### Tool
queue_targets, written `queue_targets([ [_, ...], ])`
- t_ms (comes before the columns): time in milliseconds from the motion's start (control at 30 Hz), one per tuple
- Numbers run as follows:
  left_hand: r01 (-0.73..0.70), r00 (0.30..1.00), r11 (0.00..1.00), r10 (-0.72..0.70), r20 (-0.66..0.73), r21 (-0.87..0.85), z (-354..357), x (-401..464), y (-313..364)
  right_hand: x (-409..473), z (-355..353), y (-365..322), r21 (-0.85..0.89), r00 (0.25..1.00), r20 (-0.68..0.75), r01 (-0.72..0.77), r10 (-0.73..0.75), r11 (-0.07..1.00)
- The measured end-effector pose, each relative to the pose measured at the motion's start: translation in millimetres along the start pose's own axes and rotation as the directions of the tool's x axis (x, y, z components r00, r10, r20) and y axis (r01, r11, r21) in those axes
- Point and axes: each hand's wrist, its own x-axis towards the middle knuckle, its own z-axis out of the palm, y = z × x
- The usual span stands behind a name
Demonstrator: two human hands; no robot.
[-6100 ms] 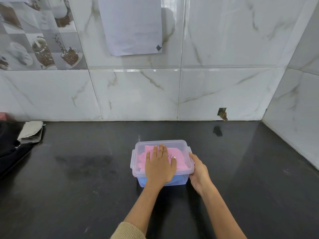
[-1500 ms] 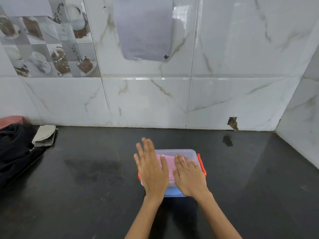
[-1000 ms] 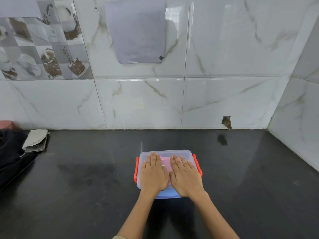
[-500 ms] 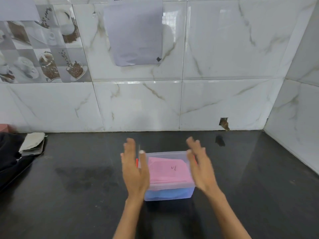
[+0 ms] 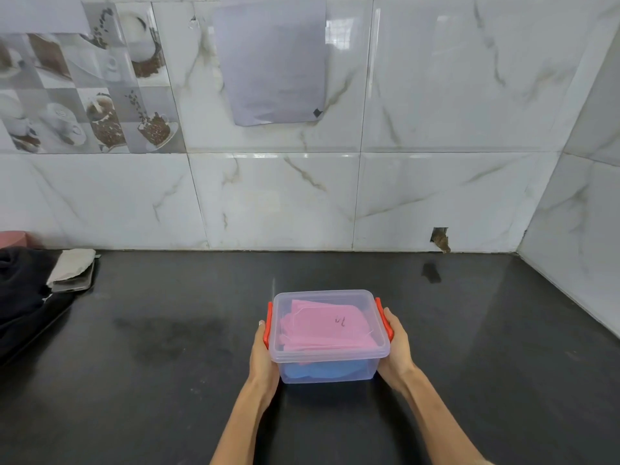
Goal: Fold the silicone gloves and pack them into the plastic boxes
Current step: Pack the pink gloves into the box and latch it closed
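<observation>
A clear plastic box with its lid on stands on the black counter, near the front centre. Through the lid I see a folded pink silicone glove, and a blue glove lies beneath it. An orange latch sits on the box's left side and another orange latch on its right. My left hand presses flat against the left side and latch. My right hand presses against the right side and latch. The fingers of both hands lie forward along the box.
A dark cloth lies at the counter's left edge, with a phone and a pale cloth pouch on it. Marble-tiled walls close off the back and right. A paper sheet hangs on the wall.
My hands pressed the lid down, lifted and spread apart, and now have come in against the two sides of the box. The orange latches are folded down.
</observation>
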Motion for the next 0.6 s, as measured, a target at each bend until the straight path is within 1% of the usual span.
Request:
queue_targets([
  [167, 0.000, 1.000, 1.000, 0.000, -0.027, -0.027, 3, -2, 1, 2, 0, 2, 0.022, 1.000, 0.030, 0.009, -0.009, 1.000],
  [267, -0.002, 1.000, 1.000, 0.001, -0.022, -0.026, 6, 1, -1, -1, -7, 0, 0.028, 0.999, 0.022, 0.028, -0.028, 0.999],
  [367, 0.023, 1.000, 1.000, -0.023, 0.000, -0.021, 17, 5, -6, -11, -21, -6, 0.032, 0.998, -0.018, 0.062, -0.061, 0.998],
  [433, 0.077, 0.996, 0.997, -0.076, 0.049, -0.018, 30, 9, -12, -19, -34, -11, 0.025, 0.994, -0.068, 0.092, -0.090, 0.995],
  [500, 0.130, 0.987, 0.992, -0.130, 0.095, 0.007, 47, 11, -19, -28, -50, -18, -0.013, 0.985, -0.114, 0.127, -0.128, 0.992],
  [600, 0.187, 0.974, 0.981, -0.192, 0.119, 0.056, 72, 15, -33, -49, -75, -29, -0.139, 0.965, -0.170, 0.177, -0.200, 0.974],
])
